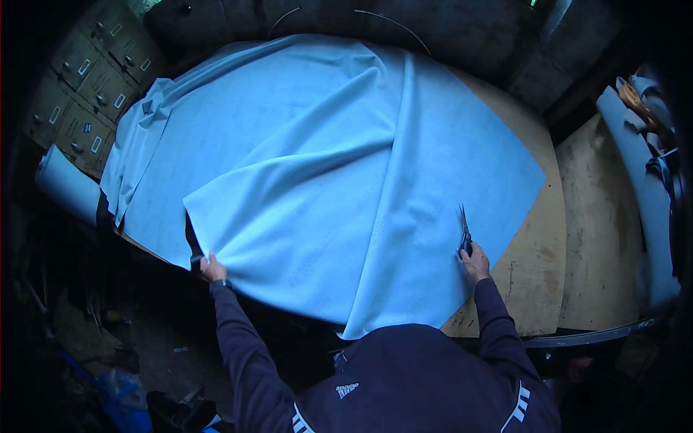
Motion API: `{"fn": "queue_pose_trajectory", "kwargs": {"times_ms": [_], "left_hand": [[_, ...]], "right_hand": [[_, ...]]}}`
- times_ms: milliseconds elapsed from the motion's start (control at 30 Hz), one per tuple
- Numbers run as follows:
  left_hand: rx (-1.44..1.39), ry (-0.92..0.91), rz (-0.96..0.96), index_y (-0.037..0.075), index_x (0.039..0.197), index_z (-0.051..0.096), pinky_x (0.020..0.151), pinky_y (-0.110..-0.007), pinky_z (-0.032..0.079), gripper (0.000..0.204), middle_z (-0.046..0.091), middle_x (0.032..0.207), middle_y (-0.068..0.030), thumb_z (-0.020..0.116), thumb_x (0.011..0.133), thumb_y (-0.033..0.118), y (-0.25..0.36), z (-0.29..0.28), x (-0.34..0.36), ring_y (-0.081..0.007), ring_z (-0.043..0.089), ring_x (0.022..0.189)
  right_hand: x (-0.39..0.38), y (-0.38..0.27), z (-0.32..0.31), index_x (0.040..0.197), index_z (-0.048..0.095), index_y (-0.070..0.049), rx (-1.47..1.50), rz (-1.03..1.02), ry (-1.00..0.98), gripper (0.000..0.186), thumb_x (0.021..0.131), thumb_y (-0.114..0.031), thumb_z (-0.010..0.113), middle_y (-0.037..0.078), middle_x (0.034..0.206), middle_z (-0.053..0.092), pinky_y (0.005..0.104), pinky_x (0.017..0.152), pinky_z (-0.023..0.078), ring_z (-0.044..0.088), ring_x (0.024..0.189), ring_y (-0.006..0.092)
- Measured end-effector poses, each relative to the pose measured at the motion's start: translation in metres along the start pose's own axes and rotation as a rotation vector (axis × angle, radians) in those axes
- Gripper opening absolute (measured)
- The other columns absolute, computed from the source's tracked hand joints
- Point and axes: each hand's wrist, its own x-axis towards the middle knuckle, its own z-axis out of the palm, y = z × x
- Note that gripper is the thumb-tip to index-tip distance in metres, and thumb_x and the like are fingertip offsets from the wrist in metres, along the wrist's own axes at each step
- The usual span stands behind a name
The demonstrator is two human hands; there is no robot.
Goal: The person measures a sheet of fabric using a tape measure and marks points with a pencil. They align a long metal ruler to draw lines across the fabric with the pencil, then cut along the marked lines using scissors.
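The blue fabric (325, 180) is gripped at its near-left edge by the left hand (211, 268); scissors (464, 229) are held closed-fisted in the right hand (476, 261).

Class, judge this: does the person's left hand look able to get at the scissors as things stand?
Probably not at once: the left hand grips the cloth at its left edge, while the scissors sit in the right hand across the sheet.

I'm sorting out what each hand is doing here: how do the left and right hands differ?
The left hand grips the near edge of the large pale blue fabric sheet, while the right hand holds dark scissors pointing away over it. The left hand sits at the sheet's left side, the right hand at its right side. Both wear dark sleeves.
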Motion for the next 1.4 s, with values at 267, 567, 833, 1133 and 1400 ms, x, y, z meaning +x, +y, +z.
{"fn": "queue_pose_trajectory", "kwargs": {"times_ms": [267,567,833,1133,1400], "left_hand": [[-0.176,0.522,-0.186,-0.01,0.102,0.065,0.08,-0.042,0.049,0.037,0.068,0.095,-0.0227,0.059,0.098,0.026,-0.076,-0.122,-0.029,-0.0321,0.064,0.085],[0.154,0.722,-0.003,-0.007,0.092,0.068,0.084,-0.041,0.05,0.039,0.068,0.09,-0.0229,0.063,0.097,0.031,-0.064,-0.244,0.074,-0.0337,0.064,0.084],[0.263,0.326,0.614,-0.005,0.132,0.051,0.107,-0.042,0.04,0.051,0.057,0.13,-0.0235,0.069,0.09,0.019,0.079,-0.118,-0.11,-0.0354,0.054,0.121],[0.246,-0.824,0.867,0.019,0.142,0.051,0.119,-0.056,0.015,0.059,0.031,0.157,-0.0153,0.068,0.089,0.036,0.161,0.08,-0.567,-0.0354,0.023,0.148],[0.334,-0.719,0.93,0.017,0.152,0.038,0.119,-0.06,0.005,0.085,0.016,0.163,-0.0173,0.066,0.084,0.06,0.148,0.093,-0.599,-0.0374,0.009,0.151]], "right_hand": [[-0.004,0.015,-0.009,0.109,0.061,0.0,0.024,-0.087,-0.114,0.05,0.087,-0.044,0.069,0.022,0.104,0.065,0.0457,0.085,0.049,0.063,0.098,0.0391],[-0.032,0.058,-0.047,0.109,0.062,0.001,-0.032,-0.296,-0.363,0.047,0.087,-0.04,0.07,0.021,0.098,0.066,0.044,0.08,0.05,0.065,0.09,0.036],[-0.043,0.124,-0.052,0.113,0.061,0.002,0.197,-0.242,-0.616,0.042,0.089,-0.031,0.071,0.017,0.09,0.067,0.0373,0.077,0.051,0.065,0.084,0.0248],[-0.083,0.188,-0.123,0.109,0.065,0.001,0.401,0.033,-0.96,0.048,0.08,-0.033,0.083,-0.001,0.081,0.056,0.0267,0.068,0.043,0.05,0.076,0.0086],[-0.127,0.244,-0.148,0.12,0.064,0.005,0.346,0.244,-1.261,0.056,0.082,-0.032,0.082,0.002,0.092,0.066,0.0255,0.081,0.047,0.058,0.086,0.0101]]}}
